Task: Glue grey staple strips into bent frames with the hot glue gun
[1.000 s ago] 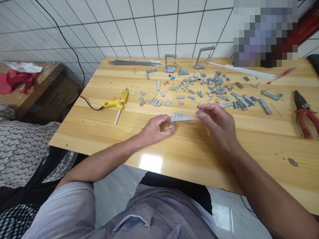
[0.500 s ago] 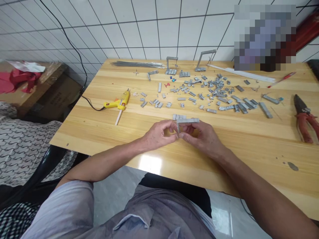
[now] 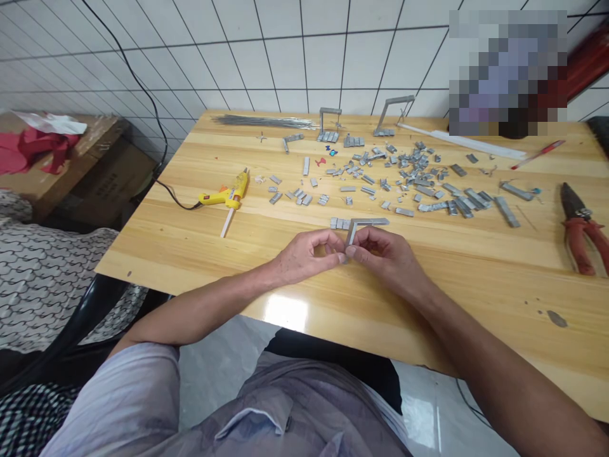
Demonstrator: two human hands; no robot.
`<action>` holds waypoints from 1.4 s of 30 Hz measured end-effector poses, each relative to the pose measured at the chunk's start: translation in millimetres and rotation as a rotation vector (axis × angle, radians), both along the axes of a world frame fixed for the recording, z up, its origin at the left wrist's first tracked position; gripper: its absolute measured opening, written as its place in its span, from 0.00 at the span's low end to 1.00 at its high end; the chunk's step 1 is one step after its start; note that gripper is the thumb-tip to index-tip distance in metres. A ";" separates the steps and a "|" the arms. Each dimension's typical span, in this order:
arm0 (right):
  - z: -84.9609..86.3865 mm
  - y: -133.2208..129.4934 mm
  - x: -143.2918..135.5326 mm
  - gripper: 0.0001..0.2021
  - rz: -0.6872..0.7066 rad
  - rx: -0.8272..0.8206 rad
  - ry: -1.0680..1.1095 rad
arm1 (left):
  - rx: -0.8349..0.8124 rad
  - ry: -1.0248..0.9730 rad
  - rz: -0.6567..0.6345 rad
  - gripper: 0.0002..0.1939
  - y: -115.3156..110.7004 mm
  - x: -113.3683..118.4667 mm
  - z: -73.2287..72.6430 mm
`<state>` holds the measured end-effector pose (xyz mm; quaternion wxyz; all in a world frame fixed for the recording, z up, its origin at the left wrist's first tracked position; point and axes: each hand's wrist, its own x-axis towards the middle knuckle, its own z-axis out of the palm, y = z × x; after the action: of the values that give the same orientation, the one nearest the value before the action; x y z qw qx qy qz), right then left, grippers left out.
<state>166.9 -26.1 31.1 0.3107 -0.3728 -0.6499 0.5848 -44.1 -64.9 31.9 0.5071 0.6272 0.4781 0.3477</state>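
Note:
A grey L-shaped piece [image 3: 370,222] is pinched near its lower end by my right hand [image 3: 385,254]; its long arm points right. My left hand [image 3: 309,257] has its thumb and index fingertips together at the same lower end, touching it. Just behind the hands lies a small row of grey blocks [image 3: 339,223] on the wooden table [image 3: 228,266]. Farther back, two grey upright frames on block bases, one at the centre [image 3: 328,136] and one to its right [image 3: 384,132], stand near the wall.
A yellow glue gun [image 3: 234,198] lies at the left with its cable. Many grey pieces [image 3: 419,165] are scattered across the back. Red-handled pliers [image 3: 583,235] lie at the right. Thin metal wires [image 3: 266,122] and a red pen [image 3: 540,154] rest near the wall.
The L-shaped piece has tilted and shifted slightly right and back, with its short arm now slanting. My left fingertips have moved slightly right with it.

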 end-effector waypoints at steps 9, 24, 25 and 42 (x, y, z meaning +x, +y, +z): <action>4.1 3.3 0.8 0.18 -0.071 -0.088 0.073 | -0.015 0.014 0.007 0.13 -0.4 0.3 3.5; 5.2 0.9 3.5 0.16 0.030 -0.086 0.050 | 0.020 0.014 0.037 0.13 -3.6 2.1 1.3; 5.8 1.2 4.0 0.16 0.032 -0.078 0.050 | -0.022 -0.046 0.025 0.14 -3.1 1.7 1.1; 12.3 -0.3 3.8 0.17 0.065 -0.091 0.062 | -0.292 -0.463 -0.107 0.23 10.6 -0.5 -6.4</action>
<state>170.7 -26.5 43.4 0.2941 -0.3468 -0.6244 0.6351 -44.5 -54.3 25.5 0.7055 0.4757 0.3606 0.3821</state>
